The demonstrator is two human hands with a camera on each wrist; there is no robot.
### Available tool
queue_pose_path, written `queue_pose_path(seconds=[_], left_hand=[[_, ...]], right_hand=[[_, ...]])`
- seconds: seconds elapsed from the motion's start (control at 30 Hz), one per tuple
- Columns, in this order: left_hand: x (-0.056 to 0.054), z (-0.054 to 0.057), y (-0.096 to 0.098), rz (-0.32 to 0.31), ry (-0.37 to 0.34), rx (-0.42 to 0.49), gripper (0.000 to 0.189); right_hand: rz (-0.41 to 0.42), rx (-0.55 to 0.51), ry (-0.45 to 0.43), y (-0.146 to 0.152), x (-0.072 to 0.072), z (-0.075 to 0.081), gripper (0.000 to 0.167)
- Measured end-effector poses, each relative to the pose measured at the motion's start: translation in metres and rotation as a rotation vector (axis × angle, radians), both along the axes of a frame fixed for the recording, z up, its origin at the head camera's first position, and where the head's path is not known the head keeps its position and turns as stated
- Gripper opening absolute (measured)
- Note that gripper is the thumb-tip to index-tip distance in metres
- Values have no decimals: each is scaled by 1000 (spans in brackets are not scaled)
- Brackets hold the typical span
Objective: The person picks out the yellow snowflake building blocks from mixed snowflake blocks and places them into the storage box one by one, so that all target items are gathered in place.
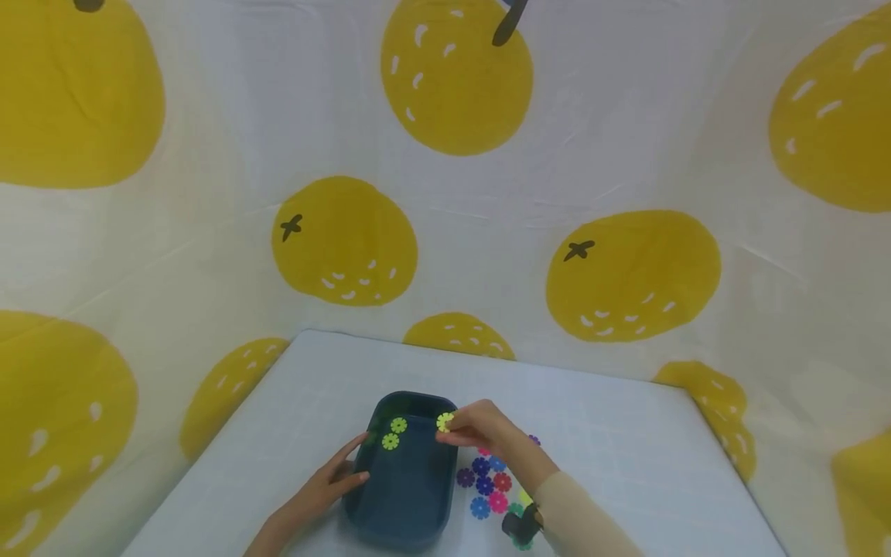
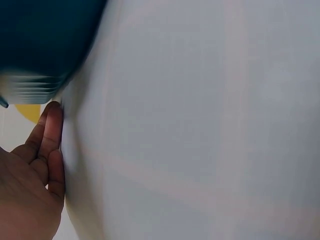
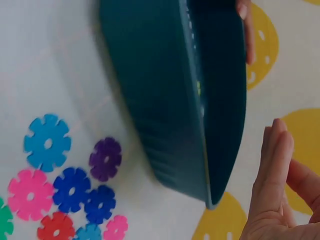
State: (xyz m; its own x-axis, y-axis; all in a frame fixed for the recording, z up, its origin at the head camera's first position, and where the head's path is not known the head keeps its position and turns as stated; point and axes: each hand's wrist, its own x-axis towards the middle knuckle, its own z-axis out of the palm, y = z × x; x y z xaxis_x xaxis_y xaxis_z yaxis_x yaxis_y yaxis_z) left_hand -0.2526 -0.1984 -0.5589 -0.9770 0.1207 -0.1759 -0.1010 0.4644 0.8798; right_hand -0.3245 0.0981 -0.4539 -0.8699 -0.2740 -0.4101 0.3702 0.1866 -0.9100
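Observation:
A dark teal plastic tray [image 1: 400, 495] stands on the table, with two yellow-green snowflake building discs [image 1: 394, 433] lying inside near its far left corner. My left hand [image 1: 327, 480] holds the tray's left side, thumb over the rim. Seen from the left wrist, this hand's [image 2: 37, 175] lower fingers lie beside the tray's base [image 2: 45, 45]. Over the tray's far right corner, my right hand [image 1: 480, 425] pinches another yellow-green disc [image 1: 444, 422] between thumb and fingers. The right wrist view shows the right hand [image 3: 275, 190] beyond the tray's rim [image 3: 197, 100], its disc hidden.
Several loose discs in blue [image 1: 479, 507], pink [image 1: 497, 502], red [image 1: 502, 482], purple [image 1: 465, 477] and green lie right of the tray, partly under the right forearm. A white cloth covers the table [image 1: 626, 456]. Behind hangs a fruit-print curtain [image 1: 480, 255].

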Motion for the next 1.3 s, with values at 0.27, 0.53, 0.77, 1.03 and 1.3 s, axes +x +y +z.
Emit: queue_pose_path(seconds=[0.27, 0.53, 0.77, 1.03, 1.3], left_hand=[[-1, -2, -1, -14, 24, 24, 72], [-1, 0, 0, 23, -12, 2, 72], [1, 4, 0, 21, -33, 11, 71], [-1, 2, -2, 0, -14, 26, 70], [-2, 0, -4, -35, 8, 31, 70]], right_hand=[[-5, -49, -18, -33, -4, -5, 19], [-17, -88, -36, -57, -5, -11, 25], [-43, -105, -69, -73, -10, -17, 16], [-19, -106, -103, -81, -15, -25, 19], [2, -73, -135, -88, -18, -30, 14]])
